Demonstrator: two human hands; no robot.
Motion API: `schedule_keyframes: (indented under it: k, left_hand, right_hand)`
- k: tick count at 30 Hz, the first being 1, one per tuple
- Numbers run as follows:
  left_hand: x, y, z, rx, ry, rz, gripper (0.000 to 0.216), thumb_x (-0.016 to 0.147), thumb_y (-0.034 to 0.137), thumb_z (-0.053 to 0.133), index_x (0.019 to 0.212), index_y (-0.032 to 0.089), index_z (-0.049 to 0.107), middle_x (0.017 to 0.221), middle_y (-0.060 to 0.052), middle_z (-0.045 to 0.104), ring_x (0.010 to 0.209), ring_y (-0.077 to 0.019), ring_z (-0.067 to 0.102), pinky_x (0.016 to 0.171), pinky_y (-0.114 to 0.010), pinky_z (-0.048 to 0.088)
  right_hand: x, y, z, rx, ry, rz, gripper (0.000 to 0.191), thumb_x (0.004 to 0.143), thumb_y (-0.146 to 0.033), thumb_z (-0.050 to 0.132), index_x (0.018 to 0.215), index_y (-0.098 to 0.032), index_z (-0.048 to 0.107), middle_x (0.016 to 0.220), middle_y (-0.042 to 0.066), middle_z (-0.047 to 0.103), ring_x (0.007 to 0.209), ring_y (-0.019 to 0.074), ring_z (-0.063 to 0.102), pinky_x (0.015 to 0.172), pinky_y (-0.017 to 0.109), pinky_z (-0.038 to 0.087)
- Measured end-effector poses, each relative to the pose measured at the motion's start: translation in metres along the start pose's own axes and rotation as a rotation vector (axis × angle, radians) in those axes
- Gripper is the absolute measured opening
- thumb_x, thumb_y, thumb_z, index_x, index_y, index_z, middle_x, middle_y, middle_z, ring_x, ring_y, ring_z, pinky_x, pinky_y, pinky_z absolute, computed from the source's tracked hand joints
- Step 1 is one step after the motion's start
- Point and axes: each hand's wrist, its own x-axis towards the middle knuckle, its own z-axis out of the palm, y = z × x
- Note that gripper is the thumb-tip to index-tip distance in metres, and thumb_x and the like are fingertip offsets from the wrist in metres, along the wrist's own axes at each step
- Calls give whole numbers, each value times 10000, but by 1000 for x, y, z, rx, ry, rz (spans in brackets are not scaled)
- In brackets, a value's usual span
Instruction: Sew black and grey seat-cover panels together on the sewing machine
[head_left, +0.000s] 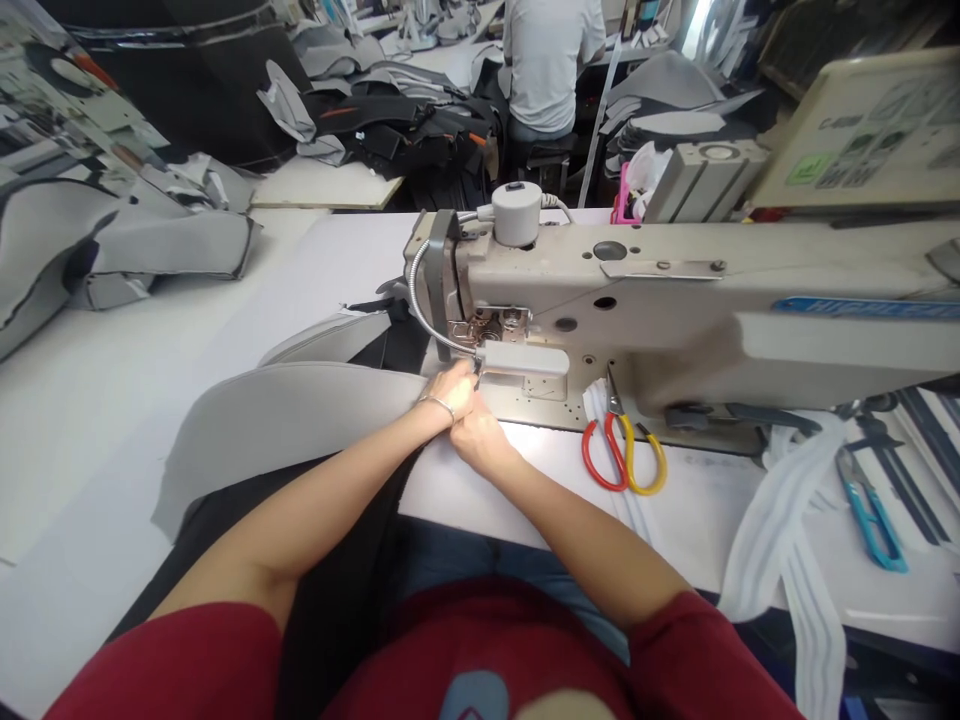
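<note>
One sewing machine (660,300) ahead, seen from the head camera: your left hand (448,392) curls against your right hand (476,435) on the edge of the grey padded panel (277,430), close under the white lamp (523,358), though you cannot tell whether either hand is gripping it. The panel lies on the white counter (150,450), running left from your hands. Red-and-yellow scissors (622,450) sit just to their right, with blue snips (870,510) farther off.
</note>
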Motion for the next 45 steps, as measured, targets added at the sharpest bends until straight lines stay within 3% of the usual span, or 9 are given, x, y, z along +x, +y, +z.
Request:
schedule_keyframes:
  k: [6,18,23,26,29,31,34,40,45]
  left_hand:
    - [2,0,1,-34,133,-18,289,785,277,351,865,226,624,950,-35,579,771,-167,555,700,-265,413]
    - [4,12,-1,74,145,-15,266,798,226,349,896,177,591,902,-77,581,764,-183,548,690,-297,389]
    - [-12,10,-28,252,223,-48,223,778,273,430,916,160,566,920,-111,585,921,-268,487,872,-499,258]
    - [-18,-4,-49,292,72,-66,419,672,393,567,1022,167,517,978,-117,577,920,-282,503,866,-505,277]
    - [-13,-12,-59,246,-182,-30,486,633,432,592,1033,171,507,986,-101,585,885,-247,542,746,-343,403]
    - [-10,-11,-60,273,-253,-2,361,678,374,555,991,196,528,958,-79,600,857,-233,559,667,-298,419]
    - [-9,-4,-55,408,-146,88,201,769,209,426,918,186,559,883,-84,613,789,-230,573,614,-314,411]
    - [-26,-7,-30,523,97,486,339,832,117,239,822,76,575,753,-147,565,758,-222,542,622,-342,386]
    - [-36,-3,-12,388,81,324,285,808,127,282,873,106,559,859,-122,528,736,-197,539,613,-320,397]
  right_hand:
    - [1,0,4,61,102,96,284,788,-52,366,905,-25,623,853,198,633,854,230,585,806,398,449]
    - [0,8,17,95,128,64,330,801,-98,386,1073,0,546,1064,210,560,1049,259,485,950,423,331]
    - [-3,-4,2,153,29,122,431,786,-151,411,1161,60,443,1205,274,418,1160,305,360,962,460,282]
    - [-9,-31,-14,160,-83,176,616,718,-302,520,1199,60,392,1265,308,310,1199,395,242,955,558,192]
    - [-19,-66,-25,187,-193,7,810,596,-448,624,1230,-11,374,1300,290,263,1210,434,170,933,614,139]
    - [-25,-86,-25,188,-209,-112,728,642,-412,607,1240,-71,369,1307,247,290,1221,395,191,944,597,148]
    - [-26,-109,-17,196,-83,-178,438,808,-253,426,1230,-149,374,1276,169,381,1195,292,314,976,551,157]
    - [-5,-124,-8,267,144,-363,329,847,-179,325,1135,-53,425,1215,190,438,1128,213,405,985,430,250]
    - [-1,-115,-11,505,92,-519,233,816,-127,370,982,-126,535,1113,65,554,1092,105,438,965,235,298]
